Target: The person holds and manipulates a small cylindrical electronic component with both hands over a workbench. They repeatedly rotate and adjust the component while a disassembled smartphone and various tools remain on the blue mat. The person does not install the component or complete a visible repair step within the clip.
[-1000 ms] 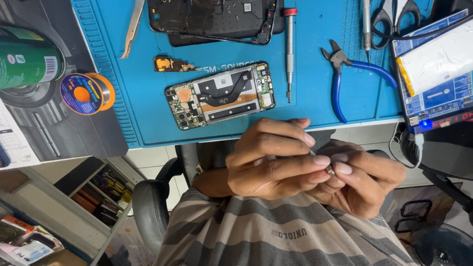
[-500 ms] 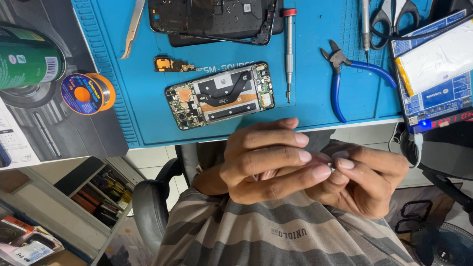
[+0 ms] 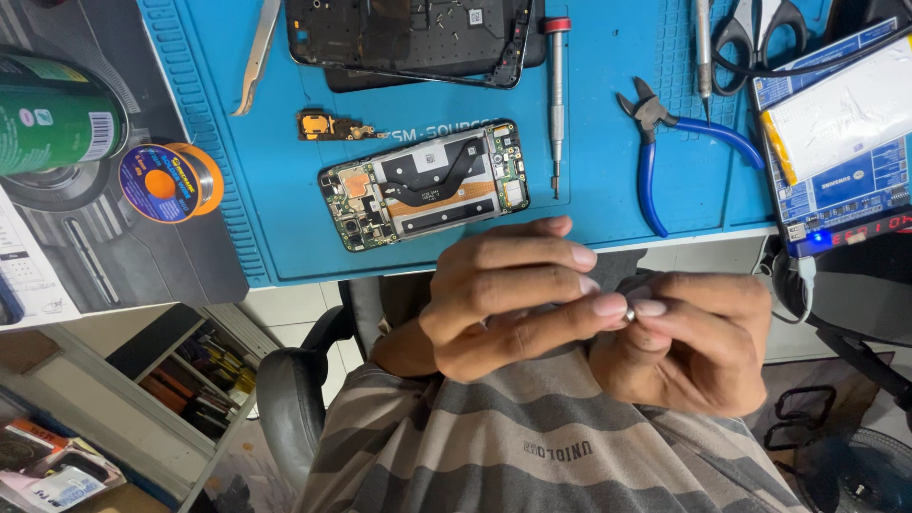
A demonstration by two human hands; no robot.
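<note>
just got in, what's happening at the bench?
A person at a phone repair bench has both hands together in front of their chest. The left hand and right hand pinch a tiny metallic part between the fingertips; it is too small to identify. On the blue mat lie an opened phone board, a dark phone frame, a screwdriver, blue-handled cutters and tweezers.

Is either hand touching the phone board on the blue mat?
No: the left hand and right hand meet over the striped shirt, clear of the phone board on the blue mat.
</note>
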